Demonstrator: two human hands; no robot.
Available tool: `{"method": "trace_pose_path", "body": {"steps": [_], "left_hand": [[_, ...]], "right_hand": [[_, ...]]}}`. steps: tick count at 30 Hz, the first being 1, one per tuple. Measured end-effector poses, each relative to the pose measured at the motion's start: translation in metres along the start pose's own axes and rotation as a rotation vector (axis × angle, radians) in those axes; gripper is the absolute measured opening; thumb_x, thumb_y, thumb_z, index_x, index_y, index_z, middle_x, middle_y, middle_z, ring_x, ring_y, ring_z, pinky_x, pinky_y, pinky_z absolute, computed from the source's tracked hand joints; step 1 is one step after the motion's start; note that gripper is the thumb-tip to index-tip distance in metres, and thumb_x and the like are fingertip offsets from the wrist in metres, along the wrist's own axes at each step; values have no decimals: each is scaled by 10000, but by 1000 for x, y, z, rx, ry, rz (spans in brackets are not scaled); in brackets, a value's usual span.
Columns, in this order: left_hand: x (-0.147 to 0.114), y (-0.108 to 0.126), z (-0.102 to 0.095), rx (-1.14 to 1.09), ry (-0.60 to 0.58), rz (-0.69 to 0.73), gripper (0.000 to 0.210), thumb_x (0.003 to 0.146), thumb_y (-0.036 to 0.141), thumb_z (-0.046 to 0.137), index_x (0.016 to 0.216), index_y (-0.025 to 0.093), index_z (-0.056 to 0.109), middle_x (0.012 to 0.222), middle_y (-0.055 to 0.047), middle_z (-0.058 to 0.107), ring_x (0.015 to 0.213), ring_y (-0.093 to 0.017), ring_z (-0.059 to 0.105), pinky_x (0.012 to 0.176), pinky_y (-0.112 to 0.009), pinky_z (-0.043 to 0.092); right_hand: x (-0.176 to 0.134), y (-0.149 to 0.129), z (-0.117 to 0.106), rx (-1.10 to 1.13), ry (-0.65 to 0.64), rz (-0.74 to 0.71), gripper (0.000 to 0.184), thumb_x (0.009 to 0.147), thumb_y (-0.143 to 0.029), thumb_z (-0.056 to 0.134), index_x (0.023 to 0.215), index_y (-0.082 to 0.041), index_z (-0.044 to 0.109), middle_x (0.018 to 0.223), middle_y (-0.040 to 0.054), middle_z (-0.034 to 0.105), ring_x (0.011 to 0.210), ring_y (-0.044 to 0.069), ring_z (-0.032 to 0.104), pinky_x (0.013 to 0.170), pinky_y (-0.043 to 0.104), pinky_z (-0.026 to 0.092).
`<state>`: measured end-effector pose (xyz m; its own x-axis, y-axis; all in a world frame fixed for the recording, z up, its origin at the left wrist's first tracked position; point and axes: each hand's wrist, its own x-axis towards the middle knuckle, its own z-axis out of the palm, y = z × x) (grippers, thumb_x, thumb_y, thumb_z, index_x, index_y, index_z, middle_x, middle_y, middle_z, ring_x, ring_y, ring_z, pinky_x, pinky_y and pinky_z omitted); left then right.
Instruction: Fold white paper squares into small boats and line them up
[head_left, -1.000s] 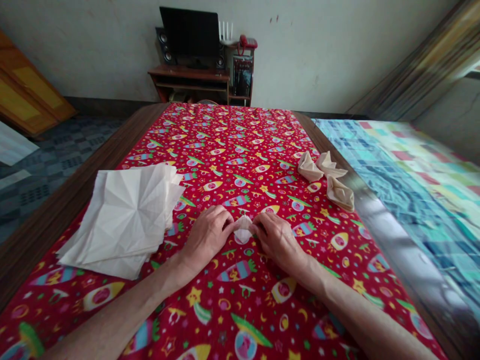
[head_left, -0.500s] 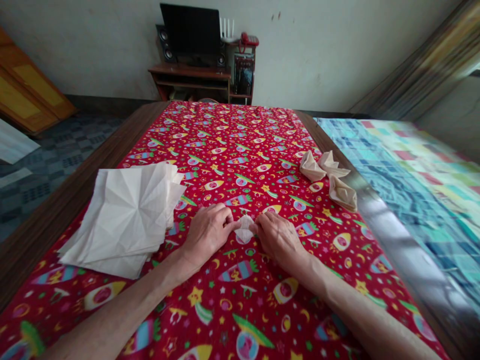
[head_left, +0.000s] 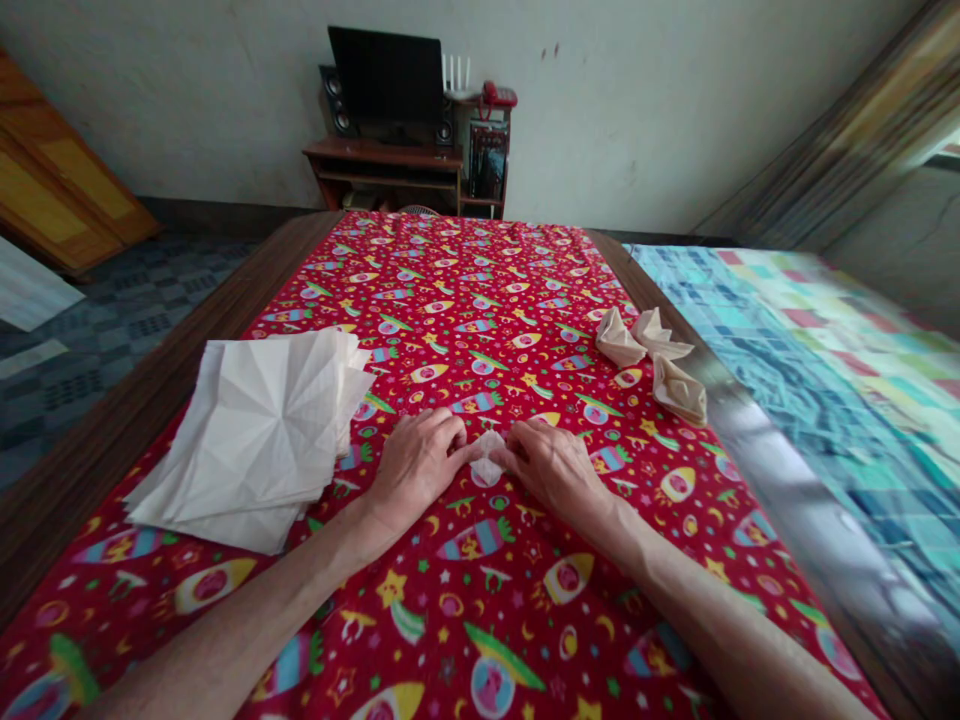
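Note:
Between my hands, low over the red cloth, is a small folded piece of white paper, roughly diamond-shaped. My left hand pinches its left side with thumb and curled fingers. On the opposite side my right hand grips the paper the same way, knuckles up. The fingertips hide the paper's outer corners. To the left lies a stack of creased white paper sheets, the top one marked with star-like fold lines. Folded paper shapes stand at the right: one, a second and a third.
A red cloth printed with rockets covers the middle of the wooden table. Right of the table is a surface with a patchwork cover. Beyond the far end stands a desk with a monitor.
My view has tilted up slightly. Both hands keep hold of the small paper, and my right thumb now reaches a little further across it. The stack and folded shapes stay in place.

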<state>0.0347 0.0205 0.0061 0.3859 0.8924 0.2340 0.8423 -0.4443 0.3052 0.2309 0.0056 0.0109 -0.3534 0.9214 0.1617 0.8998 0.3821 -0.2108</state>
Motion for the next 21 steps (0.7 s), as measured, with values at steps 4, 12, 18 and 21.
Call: {"method": "trace_pose_path", "body": {"steps": [4,12,18,21], "left_hand": [[-4,-5,0,-41,16,4,181,823,334,656,754,205,550,789,10,602,752,-166,562,683,-284,380],[6,-3,-3,-234,21,43,232,953,269,404,883,188,610,877,-41,619,826,-164,585,762,-268,438],[15,0,-8,-394,-132,5,170,875,320,539,804,194,628,730,12,632,634,-122,563,600,-222,399],[16,3,-12,-494,-146,-77,137,832,303,584,772,185,617,626,45,592,555,-104,524,535,-207,369]], "right_hand": [[-5,6,0,153,24,-97,143,912,-300,524,816,-196,547,758,18,585,665,134,518,597,239,321],[-15,4,9,233,177,-170,164,938,-229,446,804,-186,529,767,32,543,691,146,480,626,250,366],[-15,6,10,246,221,-265,209,956,-219,411,804,-180,550,763,42,554,714,154,478,659,261,392],[-16,6,5,294,200,-278,195,953,-240,429,830,-189,571,779,42,575,731,156,497,682,270,413]]}}
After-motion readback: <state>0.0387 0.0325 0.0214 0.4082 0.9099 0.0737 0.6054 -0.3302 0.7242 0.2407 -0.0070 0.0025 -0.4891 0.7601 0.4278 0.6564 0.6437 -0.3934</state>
